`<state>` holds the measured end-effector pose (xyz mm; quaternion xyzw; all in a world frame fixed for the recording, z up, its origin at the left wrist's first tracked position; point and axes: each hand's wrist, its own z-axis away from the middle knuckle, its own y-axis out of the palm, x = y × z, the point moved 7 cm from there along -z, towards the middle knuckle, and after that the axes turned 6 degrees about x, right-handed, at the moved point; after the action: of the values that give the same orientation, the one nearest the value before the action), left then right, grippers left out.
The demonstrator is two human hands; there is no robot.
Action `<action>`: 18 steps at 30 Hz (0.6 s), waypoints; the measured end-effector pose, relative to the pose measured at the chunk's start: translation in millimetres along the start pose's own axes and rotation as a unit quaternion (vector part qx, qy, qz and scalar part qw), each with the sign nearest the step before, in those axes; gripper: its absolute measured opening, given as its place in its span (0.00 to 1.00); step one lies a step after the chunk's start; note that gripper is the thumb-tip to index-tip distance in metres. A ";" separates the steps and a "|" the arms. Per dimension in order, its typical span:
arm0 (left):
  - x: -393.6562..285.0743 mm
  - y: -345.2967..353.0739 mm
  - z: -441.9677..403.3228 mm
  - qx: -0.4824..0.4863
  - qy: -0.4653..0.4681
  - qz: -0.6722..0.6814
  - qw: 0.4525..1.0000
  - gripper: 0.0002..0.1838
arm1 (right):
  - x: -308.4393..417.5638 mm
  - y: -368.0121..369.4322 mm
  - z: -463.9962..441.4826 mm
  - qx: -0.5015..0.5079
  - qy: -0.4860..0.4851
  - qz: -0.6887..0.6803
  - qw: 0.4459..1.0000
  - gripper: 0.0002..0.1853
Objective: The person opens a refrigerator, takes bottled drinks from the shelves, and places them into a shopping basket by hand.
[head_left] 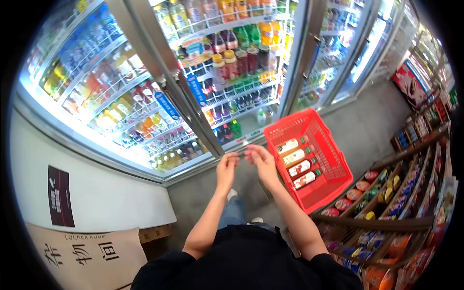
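Note:
My left hand [226, 167] is raised in front of me with its fingers loosely bent and apart, and I see nothing in it. Close beside it, my right hand [261, 162] has its fingers pointing toward the left one, slightly spread, also with nothing visible in it. A small gap lies between the two hands. Just right of my right hand is a red plastic shopping basket [334, 181]. Several labelled drink bottles lie side by side in its left part, among them one with pale contents [292, 145] and one with a dark cap [307, 179].
Glass-door drink coolers [212, 140] run along the front, their shelves full of bottles. Snack shelves [386, 222] with cup-shaped packs curve along the right. A white panel [96, 188] and a beige locker-room sign [92, 256] are at left. Grey floor [360, 113] shows beyond the basket.

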<state>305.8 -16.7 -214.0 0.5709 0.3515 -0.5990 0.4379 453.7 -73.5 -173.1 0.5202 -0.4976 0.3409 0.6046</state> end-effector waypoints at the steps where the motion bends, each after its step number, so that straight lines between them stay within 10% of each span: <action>1: -10.3 -14.8 -0.1 -0.027 0.008 0.004 1.000 0.12 | 0.2 15.0 -4.5 0.036 0.008 0.006 0.999 0.15; 18: -114.3 -207.5 -97.7 -0.247 0.161 -0.042 0.954 0.28 | 7.7 140.0 -122.0 0.179 0.023 -0.030 0.983 0.17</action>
<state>146.4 164.1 -126.9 0.5185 0.5783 -0.4111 0.4772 355.7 75.5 -120.7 0.6269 -0.3983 0.4182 0.5229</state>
